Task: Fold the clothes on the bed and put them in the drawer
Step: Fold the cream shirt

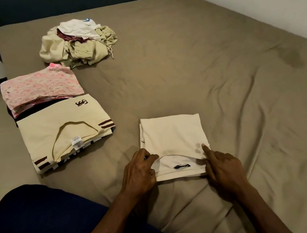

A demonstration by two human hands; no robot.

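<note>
A folded cream shirt [173, 143] lies on the bed [220, 68], its near edge held at both corners: the left hand [138, 174] pinches the left corner, the right hand [223, 167] grips the right, forefinger extended. Beyond-left of it lie a folded striped shirt [61, 132], pink folded clothes [41, 88] and an unfolded heap [78, 43].

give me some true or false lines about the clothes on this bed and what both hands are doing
1. Both hands, left hand and right hand, are at the near edge of the folded cream shirt. True.
2. The unfolded pile lies nearest the person. False: it lies at the far end of the bed.
3. The pink patterned garment is already folded. True.
4. The cream shirt with dark stripes lies to the right of the hands. False: it lies to the left.
5. An open drawer shows. False: none is in view.
</note>
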